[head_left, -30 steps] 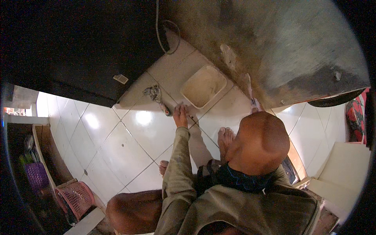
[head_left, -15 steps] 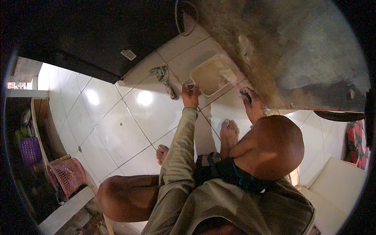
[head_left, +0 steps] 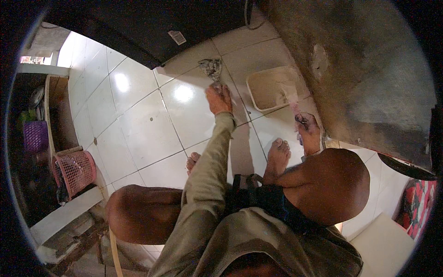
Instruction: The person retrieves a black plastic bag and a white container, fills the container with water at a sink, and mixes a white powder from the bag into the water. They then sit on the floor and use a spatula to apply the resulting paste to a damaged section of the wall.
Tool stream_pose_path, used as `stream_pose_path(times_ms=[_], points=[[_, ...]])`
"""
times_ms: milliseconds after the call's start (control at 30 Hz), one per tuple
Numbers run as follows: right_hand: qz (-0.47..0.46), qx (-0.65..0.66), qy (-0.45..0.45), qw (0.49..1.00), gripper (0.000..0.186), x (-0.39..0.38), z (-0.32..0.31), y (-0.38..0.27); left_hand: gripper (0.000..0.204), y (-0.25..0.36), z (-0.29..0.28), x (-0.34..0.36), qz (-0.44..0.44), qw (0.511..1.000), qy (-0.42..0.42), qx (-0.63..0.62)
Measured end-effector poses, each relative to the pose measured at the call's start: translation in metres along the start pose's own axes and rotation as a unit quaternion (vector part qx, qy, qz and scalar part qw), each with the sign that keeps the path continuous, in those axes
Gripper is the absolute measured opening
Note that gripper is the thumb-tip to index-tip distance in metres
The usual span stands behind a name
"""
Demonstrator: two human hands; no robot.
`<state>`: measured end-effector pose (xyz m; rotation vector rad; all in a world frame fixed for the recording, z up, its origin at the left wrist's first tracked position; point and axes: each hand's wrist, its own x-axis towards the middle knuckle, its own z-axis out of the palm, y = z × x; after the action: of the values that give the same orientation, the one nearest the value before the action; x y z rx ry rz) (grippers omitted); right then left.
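Observation:
My left hand (head_left: 218, 99) is closed round the handle of a putty knife on the white floor tiles. The putty knife's wide blade (head_left: 211, 67) is smeared grey and white and points away from me. To its right stands a shallow cream tray (head_left: 256, 103) with pale paste or powder inside. My right hand (head_left: 311, 131) grips a tool with a dark handle and a flat pinkish end (head_left: 294, 107), which reaches to the tray's near right corner. What kind of tool it is, I cannot make out.
A worn grey-brown wall or panel (head_left: 350, 69) rises along the right. A dark cabinet-like block (head_left: 115, 27) is at the far left. Left of me stand a pink basket (head_left: 76, 171) and a purple basket (head_left: 35, 137). My bare foot (head_left: 278, 154) is just below the tray.
My left hand has left the tray's left rim and taken hold of the putty knife's handle. My right hand keeps its tool, whose end has drawn back towards the tray's corner. The view has shifted.

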<state>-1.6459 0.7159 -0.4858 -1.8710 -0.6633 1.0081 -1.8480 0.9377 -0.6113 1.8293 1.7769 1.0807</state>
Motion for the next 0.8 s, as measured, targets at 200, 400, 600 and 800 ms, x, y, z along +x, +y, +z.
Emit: stream_pose_path(times_ms=[200, 400, 600, 800], points=[[-0.044, 0.118, -0.001, 0.992, 0.028, 0.003, 0.017, 0.014, 0.051, 0.001, -0.006, 0.049, -0.093, 0.972, -0.165, 0.138], [-0.091, 0.028, -0.044, 0.994, 0.031, 0.009, 0.016, -0.009, 0.040, -0.052, -0.018, 0.059, 0.054, 0.982, -0.178, 0.021], [-0.275, -0.100, 0.081, 0.953, 0.034, 0.049, -0.028, -0.044, 0.031, 0.097, -0.106, 0.071, -0.064, 0.855, -0.384, -0.342], [-0.366, -0.154, 0.082, 0.914, 0.034, 0.095, -0.040, -0.079, 0.029, 0.150, -0.136, 0.062, -0.050, 0.830, -0.463, -0.307]])
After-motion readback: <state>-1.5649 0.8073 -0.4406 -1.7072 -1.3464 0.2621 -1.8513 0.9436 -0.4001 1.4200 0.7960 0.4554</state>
